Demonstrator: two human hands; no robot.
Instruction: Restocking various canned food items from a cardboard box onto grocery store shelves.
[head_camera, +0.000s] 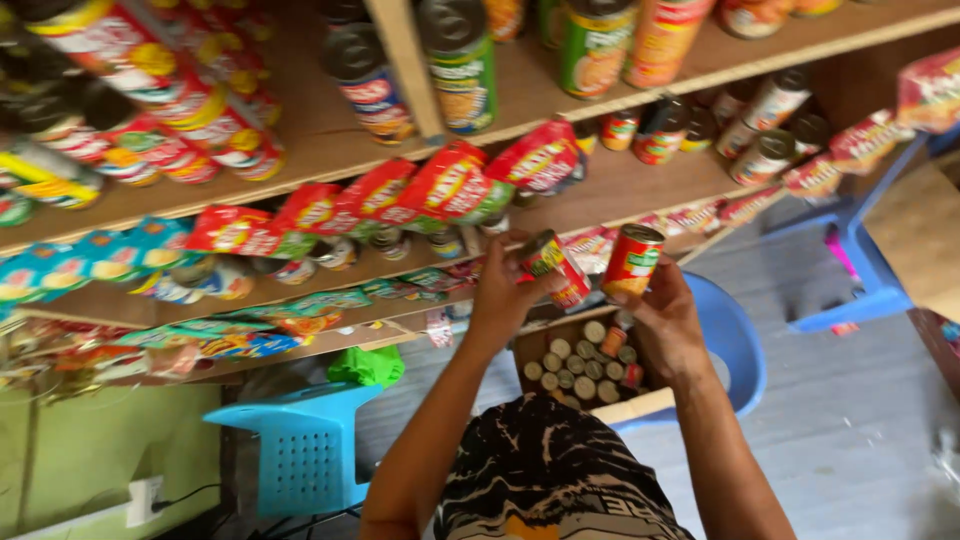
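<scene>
Upright, red can above right fingers

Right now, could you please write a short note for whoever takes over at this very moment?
Left hand: holds a small tilted red can.
Right hand: holds a small upright red can.
Both cans are raised above the open cardboard box on the blue chair, close to the wooden shelves.
Done: two cans in hand.
Left: many cans still stand in the box.
</scene>
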